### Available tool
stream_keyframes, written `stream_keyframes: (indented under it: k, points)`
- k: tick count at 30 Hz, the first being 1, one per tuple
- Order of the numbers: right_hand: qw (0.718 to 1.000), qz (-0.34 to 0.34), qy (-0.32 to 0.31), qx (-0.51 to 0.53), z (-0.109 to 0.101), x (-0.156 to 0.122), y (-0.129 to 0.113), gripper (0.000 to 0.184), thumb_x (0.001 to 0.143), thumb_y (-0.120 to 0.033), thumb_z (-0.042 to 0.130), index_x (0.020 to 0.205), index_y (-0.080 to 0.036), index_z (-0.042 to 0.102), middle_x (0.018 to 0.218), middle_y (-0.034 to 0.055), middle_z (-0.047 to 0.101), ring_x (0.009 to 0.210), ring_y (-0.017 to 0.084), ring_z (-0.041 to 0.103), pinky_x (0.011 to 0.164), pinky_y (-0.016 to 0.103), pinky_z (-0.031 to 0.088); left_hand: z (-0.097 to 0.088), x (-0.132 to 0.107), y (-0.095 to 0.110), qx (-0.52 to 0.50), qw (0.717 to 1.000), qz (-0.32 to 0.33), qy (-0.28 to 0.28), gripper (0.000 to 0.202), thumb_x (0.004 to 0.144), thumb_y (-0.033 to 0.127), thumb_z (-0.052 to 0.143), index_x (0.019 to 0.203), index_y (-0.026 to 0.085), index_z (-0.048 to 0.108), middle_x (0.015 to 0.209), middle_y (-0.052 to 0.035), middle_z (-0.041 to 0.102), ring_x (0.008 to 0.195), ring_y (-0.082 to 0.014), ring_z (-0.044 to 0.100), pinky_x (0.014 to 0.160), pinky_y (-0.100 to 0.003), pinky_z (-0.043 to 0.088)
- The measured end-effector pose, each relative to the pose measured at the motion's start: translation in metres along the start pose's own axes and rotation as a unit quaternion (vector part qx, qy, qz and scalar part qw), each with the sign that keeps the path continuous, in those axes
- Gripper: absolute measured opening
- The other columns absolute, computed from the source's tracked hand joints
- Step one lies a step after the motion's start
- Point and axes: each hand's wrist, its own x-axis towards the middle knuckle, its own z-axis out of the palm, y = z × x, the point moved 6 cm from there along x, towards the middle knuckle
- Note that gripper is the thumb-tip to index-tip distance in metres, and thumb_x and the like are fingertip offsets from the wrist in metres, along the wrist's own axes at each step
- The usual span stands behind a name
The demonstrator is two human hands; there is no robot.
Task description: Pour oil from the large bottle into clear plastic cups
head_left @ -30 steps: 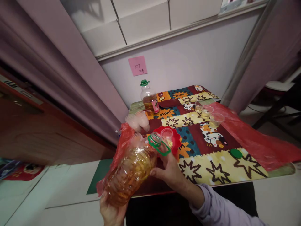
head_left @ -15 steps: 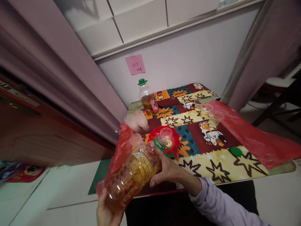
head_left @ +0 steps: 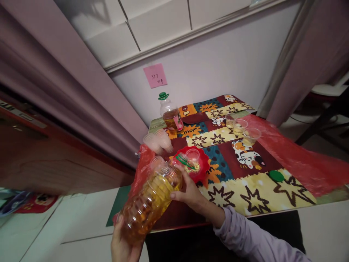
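Bottle (head_left: pixel 152 202): slanting away from me, neck toward the cup (head_left: pixel 193 156).
My left hand (head_left: pixel 124 238): cupping base.
My right hand (head_left: pixel 191 193): gripping shoulder, nearer cup.

Through my single head-worn camera I look forward and down, the table (head_left: pixel 156 123) near me at the frame's centre and right, the wall (head_left: pixel 207 69) farther off, upper middle.

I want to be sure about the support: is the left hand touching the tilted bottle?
Touching. The head view shows it: the left hand cups the lower end of the tilted bottle, with no gap visible between them.
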Motion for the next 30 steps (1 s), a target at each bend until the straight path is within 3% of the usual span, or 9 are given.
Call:
stream_keyframes:
  k: [7, 12, 20, 26, 30]
  points:
    - [1.0, 0.014, -0.016, -0.022, -0.022, 0.018, 0.011, 0.12, 0.049, -0.053, 0.107, 0.152, -0.027, 0.051, 0.153, 0.014, 0.058, 0.145, 0.037, 0.054, 0.124, 0.058, 0.04, 0.016, -0.009, 0.0, -0.004, 1.0, 0.002, 0.005, 0.041, 0.073, 0.032, 0.081, 0.114, 0.027, 0.079, 0.109, -0.0045, 0.084, 0.096, -0.0325, 0.08, 0.093, -0.053, 0.063]
    - [0.996, 0.032, -0.071, 0.053, -0.021, 0.016, 0.025, 0.122, 0.058, -0.053, 0.104, 0.16, -0.03, 0.042, 0.157, 0.0136, 0.057, 0.141, 0.035, 0.06, 0.115, 0.055, 0.051, 0.014, -0.015, 0.005, 0.012, 1.0, 0.005, 0.022, 0.046, 0.073, 0.036, 0.082, 0.118, 0.026, 0.078, 0.113, -0.0059, 0.084, 0.092, -0.0306, 0.079, 0.085, -0.048, 0.066]
    - [0.992, 0.051, -0.073, 0.093, -0.022, 0.007, 0.029, 0.116, 0.062, -0.046, 0.104, 0.16, -0.034, 0.042, 0.153, 0.0106, 0.062, 0.139, 0.034, 0.063, 0.114, 0.055, 0.054, 0.019, -0.027, 0.009, 0.027, 0.999, -0.005, 0.04, 0.045, 0.072, 0.033, 0.079, 0.117, 0.027, 0.079, 0.114, -0.0063, 0.084, 0.089, -0.0304, 0.08, 0.074, -0.043, 0.067]
    - [0.992, 0.053, -0.06, 0.1, -0.023, 0.009, 0.025, 0.111, 0.062, -0.045, 0.104, 0.156, -0.031, 0.047, 0.147, 0.0105, 0.067, 0.138, 0.034, 0.064, 0.117, 0.056, 0.052, 0.017, -0.025, 0.006, 0.041, 0.998, -0.024, 0.049, 0.045, 0.073, 0.033, 0.079, 0.117, 0.027, 0.078, 0.111, -0.0071, 0.084, 0.091, -0.0322, 0.08, 0.086, -0.051, 0.065]
    - [0.993, 0.044, -0.057, 0.09, -0.025, 0.011, 0.02, 0.105, 0.064, -0.047, 0.103, 0.153, -0.029, 0.05, 0.151, 0.011, 0.064, 0.14, 0.033, 0.063, 0.119, 0.052, 0.051, 0.031, -0.03, 0.01, 0.047, 0.997, -0.027, 0.058, 0.043, 0.075, 0.034, 0.076, 0.118, 0.027, 0.078, 0.109, -0.0074, 0.084, 0.092, -0.0335, 0.08, 0.091, -0.055, 0.064]
